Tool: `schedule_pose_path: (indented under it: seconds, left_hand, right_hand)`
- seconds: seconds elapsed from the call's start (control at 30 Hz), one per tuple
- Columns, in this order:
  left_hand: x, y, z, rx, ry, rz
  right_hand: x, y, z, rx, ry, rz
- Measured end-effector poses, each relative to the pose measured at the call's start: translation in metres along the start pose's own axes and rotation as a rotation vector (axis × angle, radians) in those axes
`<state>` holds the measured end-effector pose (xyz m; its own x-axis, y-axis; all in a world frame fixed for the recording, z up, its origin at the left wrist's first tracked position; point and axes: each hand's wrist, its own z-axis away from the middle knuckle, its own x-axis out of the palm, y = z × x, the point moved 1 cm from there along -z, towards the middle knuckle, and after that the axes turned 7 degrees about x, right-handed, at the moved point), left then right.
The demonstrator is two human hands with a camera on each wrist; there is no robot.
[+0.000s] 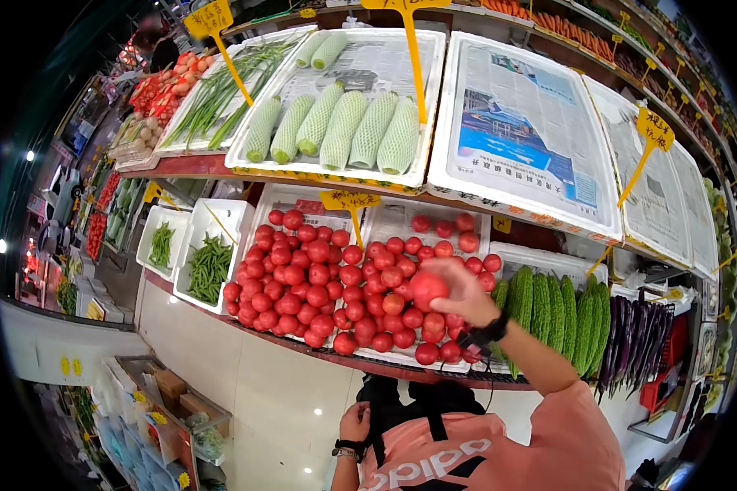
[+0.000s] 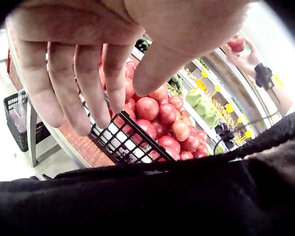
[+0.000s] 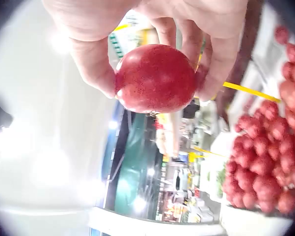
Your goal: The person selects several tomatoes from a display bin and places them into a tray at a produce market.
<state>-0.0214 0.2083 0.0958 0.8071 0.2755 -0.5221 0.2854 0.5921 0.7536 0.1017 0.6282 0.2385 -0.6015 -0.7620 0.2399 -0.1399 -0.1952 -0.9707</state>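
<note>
Between thumb and fingers, the right hand pinches one red tomato, held up above the right part of the tomato pile. In the left wrist view that same tomato shows at the upper right. The left hand hangs low by the person's body, its fingers loosely bent and holding nothing. Loose tomatoes and a black basket edge appear beyond its fingers in the left wrist view.
Bitter melons and dark eggplants lie right of the tomatoes, green peppers left. Above are a box of netted gourds and newspaper-lined boxes. Yellow price signs stick up on stems. A shelf stands lower left.
</note>
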Motion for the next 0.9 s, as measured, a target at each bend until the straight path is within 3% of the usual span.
schedule_pose_path:
  seconds: [0.03, 0.1, 0.13, 0.17, 0.27, 0.3, 0.37, 0.43, 0.57, 0.73, 0.9]
  left_hand:
    - [0.001, -0.001, -0.001, -0.001, 0.001, -0.003]
    - [0.003, 0.000, -0.002, 0.000, 0.007, 0.024]
    - [0.003, 0.000, 0.001, -0.007, 0.015, 0.038]
    - [0.003, 0.001, 0.005, -0.012, 0.016, 0.031]
    - [0.008, 0.002, 0.007, -0.030, 0.005, 0.013]
    - [0.010, 0.001, 0.012, -0.051, -0.011, 0.005]
    - [0.012, 0.000, 0.022, -0.089, -0.037, -0.015]
    - [0.016, 0.007, 0.031, -0.112, -0.050, -0.042]
    - [0.019, 0.011, 0.043, -0.134, -0.073, -0.084]
    - [0.022, 0.022, 0.053, -0.185, -0.107, -0.097]
    - [0.022, 0.035, 0.046, -0.114, -0.106, -0.131]
  right_hand:
    - [0.000, 0.034, 0.005, 0.149, -0.014, -0.102]
    - [-0.017, 0.078, 0.008, 0.319, 0.125, 0.017]
    - [-0.041, 0.119, 0.003, 0.184, 0.220, 0.191]
    - [-0.065, 0.145, -0.007, 0.166, 0.326, 0.315]
    - [-0.114, 0.148, -0.042, 0.093, 0.582, 1.000]
    - [-0.137, 0.155, -0.058, 0.076, 0.520, 1.014]
    - [-0.180, 0.204, -0.084, 0.078, 0.577, 1.220]
    - [-0.197, 0.213, -0.103, 0.292, 0.501, 1.289]
    - [-0.211, 0.239, -0.122, 0.400, 0.459, 1.442]
    - [-0.213, 0.259, -0.125, 0.180, 0.632, 1.510]
    - [-0.202, 0.246, -0.109, 0.156, 0.650, 1.439]
